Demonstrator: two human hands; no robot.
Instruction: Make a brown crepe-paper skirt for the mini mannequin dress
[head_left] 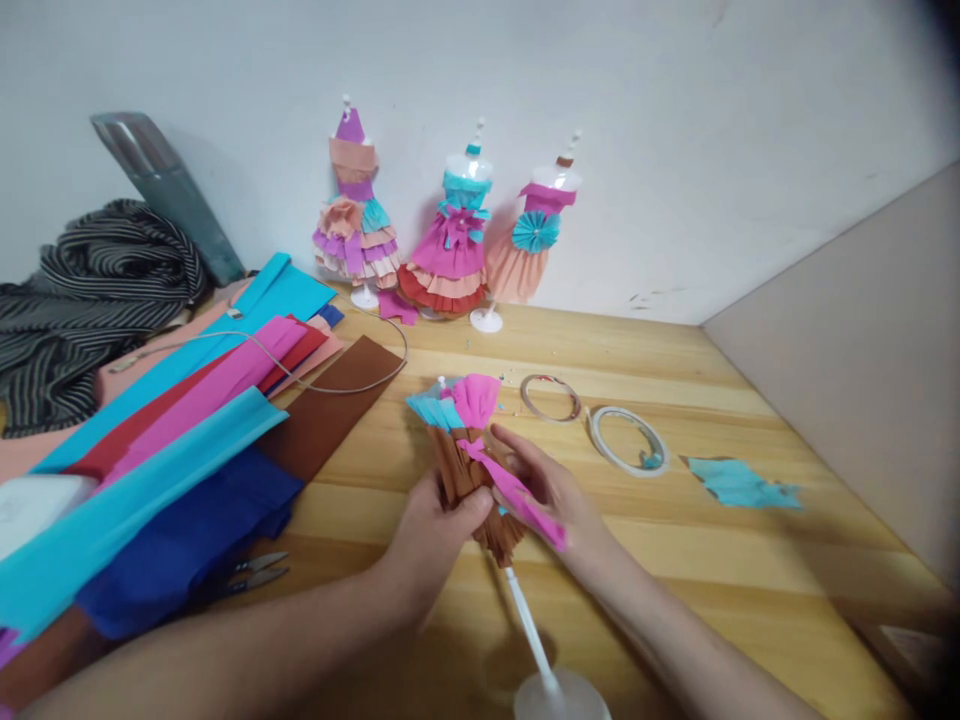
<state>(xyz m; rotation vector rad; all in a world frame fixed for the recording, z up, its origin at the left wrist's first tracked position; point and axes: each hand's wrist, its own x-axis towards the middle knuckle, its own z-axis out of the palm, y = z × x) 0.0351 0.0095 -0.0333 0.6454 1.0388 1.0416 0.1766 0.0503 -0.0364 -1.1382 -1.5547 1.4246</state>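
A small dress form [487,545] on a white stand is tilted, its base towards me. It wears a brown crepe-paper skirt [456,465] with a pink and blue pleated top [477,400]. My left hand [427,535] is closed round the brown skirt, thumb pressed on its front. On the other side my right hand [551,495] curls its fingers against the dress form. A pink crepe-paper strip [517,490] hangs from the waist across the right palm and hides the right thumb.
Behind stand three dressed forms [457,235] by the wall. Crepe-paper sheets [150,440], thread snips [259,572], a cable [367,388] and a striped cloth [97,280] lie left. Two tape rolls [628,440] and a blue paper scrap [739,482] lie right.
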